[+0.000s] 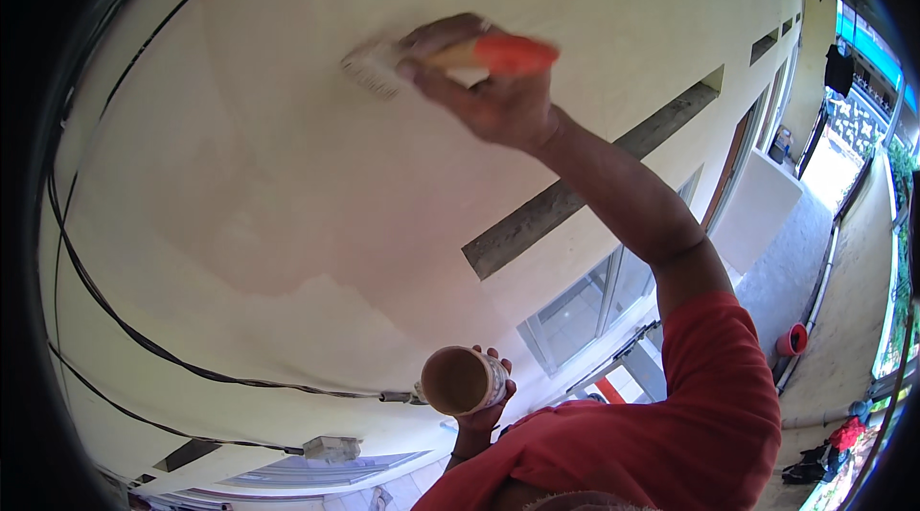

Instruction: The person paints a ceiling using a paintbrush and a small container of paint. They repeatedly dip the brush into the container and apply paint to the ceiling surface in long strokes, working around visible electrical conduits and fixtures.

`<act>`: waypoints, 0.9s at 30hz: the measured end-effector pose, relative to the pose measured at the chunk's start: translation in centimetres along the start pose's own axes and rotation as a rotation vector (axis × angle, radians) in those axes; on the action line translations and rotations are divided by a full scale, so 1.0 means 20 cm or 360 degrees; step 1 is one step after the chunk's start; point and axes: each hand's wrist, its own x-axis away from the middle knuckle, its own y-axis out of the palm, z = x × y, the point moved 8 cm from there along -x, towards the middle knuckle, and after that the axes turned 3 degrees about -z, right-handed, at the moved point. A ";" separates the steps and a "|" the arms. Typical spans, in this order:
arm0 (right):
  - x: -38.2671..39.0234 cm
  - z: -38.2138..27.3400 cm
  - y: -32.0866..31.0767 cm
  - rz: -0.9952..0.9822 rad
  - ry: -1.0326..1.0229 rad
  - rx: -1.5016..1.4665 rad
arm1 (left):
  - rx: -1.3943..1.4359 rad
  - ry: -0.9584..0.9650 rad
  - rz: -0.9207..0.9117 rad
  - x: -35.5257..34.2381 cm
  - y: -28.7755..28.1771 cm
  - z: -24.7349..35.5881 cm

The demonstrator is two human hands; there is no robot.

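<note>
Clasping the brush (458,56) in curled fingers, the right hand (506,110) aims its bristles leftward at the pale wall (240,147), long axis roughly crosswise; the cup (454,381) sits well below, left hand (487,412) wrapped round it; open wall reaches left to black cables (211,376), a grey slot (522,225) edging lower right

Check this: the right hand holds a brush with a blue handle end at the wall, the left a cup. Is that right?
Not quite: the head view shows the handle end is orange-red, not blue. The right hand does hold the brush at the wall, and the left hand a cup.
</note>
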 end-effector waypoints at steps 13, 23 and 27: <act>0.12 0.68 -1.13 0.0843 0.0264 0.0404 | 0.0051 0.0049 -0.0025 0.06 -0.07 0.03; 0.13 0.65 -1.23 0.0736 0.0139 0.0917 | 0.0027 -0.0015 -0.0042 0.03 -0.03 0.00; 0.16 0.24 -0.50 0.0134 -0.0346 0.1327 | -0.0033 -0.0038 -0.0080 0.01 -0.03 0.00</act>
